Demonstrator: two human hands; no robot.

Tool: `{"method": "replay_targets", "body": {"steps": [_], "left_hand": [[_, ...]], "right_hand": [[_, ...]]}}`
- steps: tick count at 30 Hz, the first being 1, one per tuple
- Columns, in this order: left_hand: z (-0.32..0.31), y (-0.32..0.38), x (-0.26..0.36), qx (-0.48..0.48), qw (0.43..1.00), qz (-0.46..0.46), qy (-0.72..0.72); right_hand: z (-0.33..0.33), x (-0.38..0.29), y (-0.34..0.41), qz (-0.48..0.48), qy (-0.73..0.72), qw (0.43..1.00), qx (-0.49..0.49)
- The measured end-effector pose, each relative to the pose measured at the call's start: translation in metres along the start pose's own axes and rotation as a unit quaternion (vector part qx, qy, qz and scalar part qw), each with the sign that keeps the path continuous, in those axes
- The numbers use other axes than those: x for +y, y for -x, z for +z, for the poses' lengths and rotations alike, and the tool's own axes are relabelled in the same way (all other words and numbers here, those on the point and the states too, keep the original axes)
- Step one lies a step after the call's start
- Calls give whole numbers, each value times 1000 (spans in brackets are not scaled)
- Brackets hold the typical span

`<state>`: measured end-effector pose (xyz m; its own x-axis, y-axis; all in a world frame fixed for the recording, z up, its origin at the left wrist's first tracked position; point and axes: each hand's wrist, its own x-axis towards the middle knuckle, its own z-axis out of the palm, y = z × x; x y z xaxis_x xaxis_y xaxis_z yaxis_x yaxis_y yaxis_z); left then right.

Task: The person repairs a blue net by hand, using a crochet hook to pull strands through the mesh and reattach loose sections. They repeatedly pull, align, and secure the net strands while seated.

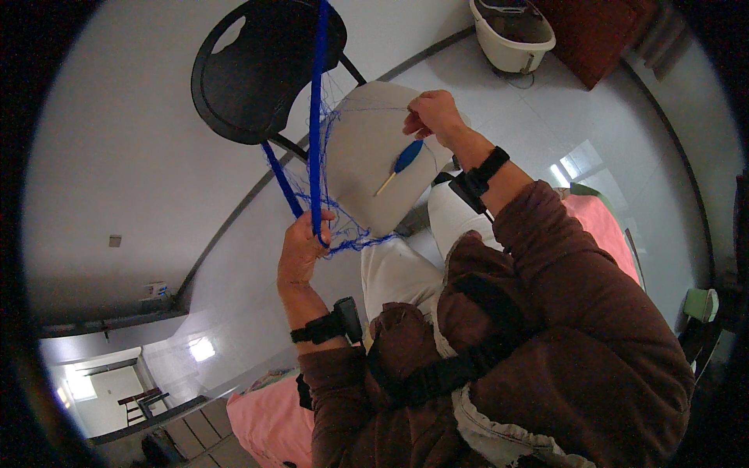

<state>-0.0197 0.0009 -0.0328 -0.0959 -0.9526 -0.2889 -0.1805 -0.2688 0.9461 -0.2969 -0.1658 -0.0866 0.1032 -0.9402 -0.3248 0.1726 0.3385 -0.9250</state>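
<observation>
My left hand (305,243) is closed around a blue band (316,128) that runs up past the chair back to the top edge. Fine blue netting or tangled thread (351,234) hangs from the band and trails below the hand. My right hand (436,119), fingertips pinched together, is at the end of a thin thread stretched from the netting. Just under it, a blue spindle-shaped piece with a pale thin stick (408,157), perhaps a wound thread holder, shows against the light chair seat (374,158). Whether it hangs or lies there I cannot tell.
The black chair back (269,70) stands at upper left, with the band near it. A white plastic tub (515,35) is on the tiled floor at the top right, beside a dark red panel (591,35). Pink cloth (272,415) shows on both sides of my body.
</observation>
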Motion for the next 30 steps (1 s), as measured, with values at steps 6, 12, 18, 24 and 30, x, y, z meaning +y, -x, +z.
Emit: {"method": "replay_targets", "body": {"steps": [6, 12, 18, 24, 30], "left_hand": [[-2, -3, -11, -18, 997, 6, 75], [-1, 2, -2, -15, 994, -14, 110], [2, 2, 1, -8, 996, -9, 91], [5, 2, 1, -14, 999, 11, 34], [9, -1, -2, 8, 999, 9, -50]], "right_hand": [[-2, -6, -2, -25, -122, 992, 24], [-6, 21, -31, -73, -11, 979, 190], [19, 22, -42, -363, 322, 843, 233], [85, -10, -10, -273, 237, 932, -23], [119, -7, -19, -288, 331, 898, 22]]}}
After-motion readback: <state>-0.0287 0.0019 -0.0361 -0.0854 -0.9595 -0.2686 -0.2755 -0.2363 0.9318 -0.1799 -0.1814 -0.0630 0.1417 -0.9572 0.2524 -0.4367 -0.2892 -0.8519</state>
